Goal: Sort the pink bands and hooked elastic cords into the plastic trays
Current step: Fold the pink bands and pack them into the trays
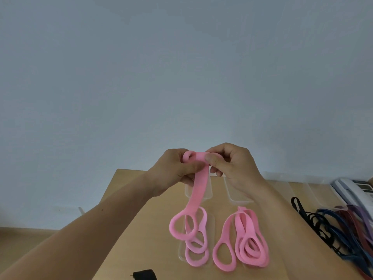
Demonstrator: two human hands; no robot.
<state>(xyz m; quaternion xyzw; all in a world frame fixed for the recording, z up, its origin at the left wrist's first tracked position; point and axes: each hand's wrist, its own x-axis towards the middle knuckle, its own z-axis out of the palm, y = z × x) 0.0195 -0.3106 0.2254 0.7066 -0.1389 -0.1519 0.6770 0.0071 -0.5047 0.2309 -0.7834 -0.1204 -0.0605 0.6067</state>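
Pink band (198, 186) pinched by left hand (171, 172), right hand (236, 166) | more bands (242, 239) over clear trays (239, 196)

light: dim, flat | shadows: faint | focus: soft (wide-angle bowing at edges)

Looped pink bands (247, 221) lie over clear trays (240, 194); tangled cords (343, 229) lie right.

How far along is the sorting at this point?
Partly done: several pink bands already lie on the clear trays. In hand: left hand and right hand pinch another pink band above the table, its loop dangling. Left: that band, plus the hooked elastic cords, piled untouched at the right, apparently outside the trays.
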